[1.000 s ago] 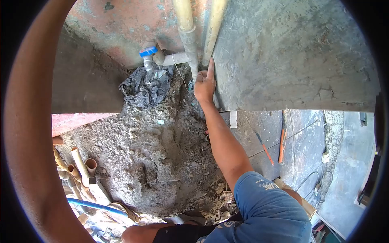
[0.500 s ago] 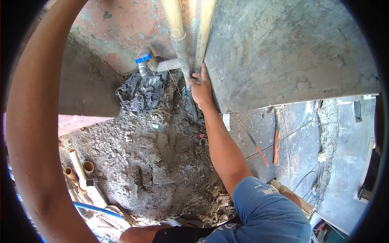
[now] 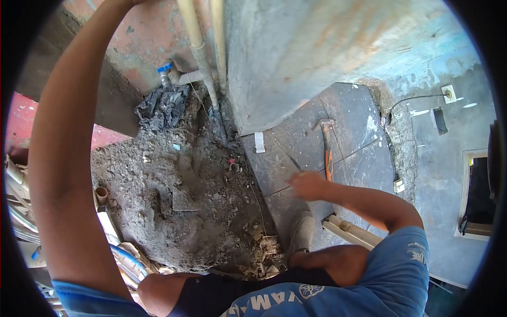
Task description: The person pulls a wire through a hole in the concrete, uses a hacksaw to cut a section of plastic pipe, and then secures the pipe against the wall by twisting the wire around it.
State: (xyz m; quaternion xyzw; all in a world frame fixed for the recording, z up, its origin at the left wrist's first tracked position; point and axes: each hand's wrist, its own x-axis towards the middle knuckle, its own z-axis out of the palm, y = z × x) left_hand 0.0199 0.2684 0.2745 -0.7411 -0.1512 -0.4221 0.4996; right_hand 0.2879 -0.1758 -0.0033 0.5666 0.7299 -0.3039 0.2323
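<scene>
My right hand (image 3: 309, 186), blurred, is low over the grey tiled floor with its fingers bent. It covers the orange handle of a thin dark-bladed tool whose blade (image 3: 288, 156) shows past the fingers; I cannot tell whether they grip it. Close by on the tiles lies a hammer (image 3: 328, 153) with an orange handle. My left arm stretches up along the left side; only an edge of my left hand (image 3: 139, 1) shows at the top, against the pink wall, its fingers out of frame.
Two cream pipes (image 3: 191, 26) run down the wall corner. A blue-handled valve (image 3: 165, 67) stands above crumpled black plastic (image 3: 163, 105). Rough dug earth (image 3: 174, 179) fills the middle. A grey panel (image 3: 274, 63) stands beside the pipes. More pipes (image 3: 101, 194) lie at the left.
My right hand has left the base of the pipes and moved right and down to the thin tool on the tiles. The view has shifted right, and my left arm still reaches up.
</scene>
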